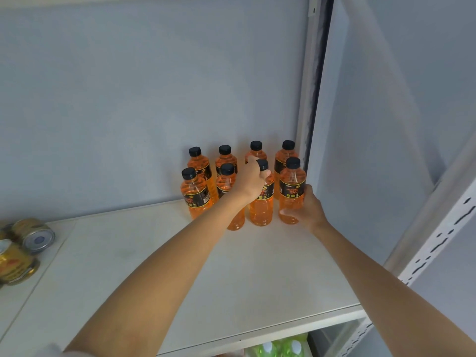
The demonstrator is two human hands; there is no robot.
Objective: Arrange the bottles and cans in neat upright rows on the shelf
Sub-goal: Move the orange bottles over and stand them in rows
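Step in hand: squaring up the front row of orange bottles at the back right corner of the shelf; 8 stand upright, 4 behind and 4 in front.
Left hand: the left hand reaches over the front row and grips the neck of the third front bottle, fingers curled round it just under the black cap.
Right hand: the right hand holds the rightmost front bottle low on its body, fingers wrapped round from the right, thumb across the base.
Row state: the front row looks uneven; the second front bottle and the leftmost one stand at slightly different depths.
Next move, as I judge it: nudge both gripped bottles into line with their neighbours, keeping them upright, then release and turn to the cans.
Cans: several gold cans lie on their sides at the shelf's left edge, well apart from the bottles, not yet stood up.
Hidden or cut off: the cans run out of frame, so their count is unclear; the left forearm covers part of the second front bottle; back-row labels are mostly blocked; green bottles below the shelf show only their tops.
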